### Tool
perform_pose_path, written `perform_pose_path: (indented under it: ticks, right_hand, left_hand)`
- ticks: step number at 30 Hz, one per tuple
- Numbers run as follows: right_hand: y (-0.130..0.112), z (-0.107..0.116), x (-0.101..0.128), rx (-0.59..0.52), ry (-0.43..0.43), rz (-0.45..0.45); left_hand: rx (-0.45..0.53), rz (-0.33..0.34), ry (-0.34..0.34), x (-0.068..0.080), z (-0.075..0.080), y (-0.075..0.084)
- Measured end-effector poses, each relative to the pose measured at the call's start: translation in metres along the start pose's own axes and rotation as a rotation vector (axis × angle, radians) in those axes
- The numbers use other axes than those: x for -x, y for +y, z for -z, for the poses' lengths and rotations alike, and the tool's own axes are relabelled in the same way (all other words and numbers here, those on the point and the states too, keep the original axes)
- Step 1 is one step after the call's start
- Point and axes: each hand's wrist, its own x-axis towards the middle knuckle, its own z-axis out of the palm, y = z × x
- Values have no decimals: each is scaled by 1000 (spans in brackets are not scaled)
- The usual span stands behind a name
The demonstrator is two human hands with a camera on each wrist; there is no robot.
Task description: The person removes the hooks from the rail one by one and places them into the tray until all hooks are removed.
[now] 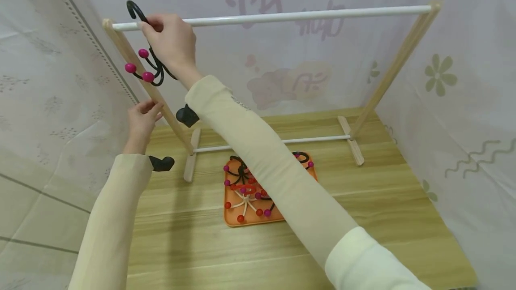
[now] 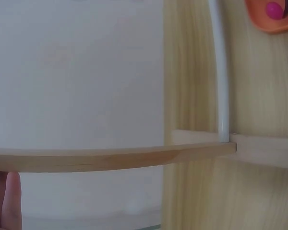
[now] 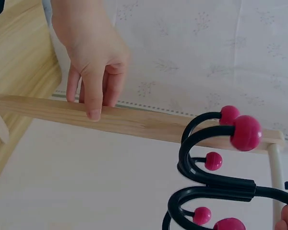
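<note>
Head view: right hand (image 1: 171, 41) pinching black multi-prong hook with pink ball tips (image 1: 147, 64), top curl over white top rail (image 1: 282, 16) at left end. Left hand (image 1: 142, 117) gripping slanted wooden leg (image 1: 149, 88). Tip imo: keep leg steadied, seat curl fully before letting go.

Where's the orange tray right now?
In the head view, the orange tray lies on the wooden table, just in front of the rack's lower white bar.

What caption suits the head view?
Right hand hooks a pink-tipped black hanger over the white rail; left hand steadies the wooden leg.
</note>
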Motion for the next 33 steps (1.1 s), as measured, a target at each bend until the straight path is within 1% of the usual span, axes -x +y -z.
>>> perform_pose_path:
  ticks: [4, 8, 11, 16, 18, 20, 23, 25, 28, 30, 33]
  right_hand:
    - [8, 10, 2, 6, -29, 65]
    - [18, 20, 7, -42, -72, 122]
    - [27, 27, 12, -95, -109, 143]
    - [45, 35, 26, -180, -162, 164]
    - [51, 38, 31, -216, -175, 172]
    - [57, 41, 37, -248, -186, 181]
    - [65, 48, 46, -289, -205, 187]
    - [62, 59, 59, -318, -223, 187]
    - [57, 76, 78, -362, -262, 178]
    - [53, 88, 90, -377, -280, 176]
    - [61, 95, 97, -394, -294, 206]
  left_hand:
    - [52, 23, -3, 0, 1, 2]
    - [75, 17, 4, 0, 6, 2]
    - [69, 5, 17, 1, 11, 2]
    - [65, 21, 23, 3, 20, 3]
    - [82, 28, 21, 3, 22, 4]
    - [76, 30, 21, 3, 24, 4]
    - [86, 29, 23, 2, 24, 3]
    - [83, 24, 26, 1, 24, 1]
    - [108, 27, 25, 1, 24, -1]
    - [101, 33, 23, 1, 25, -1]
    - [95, 37, 20, 1, 24, -1]
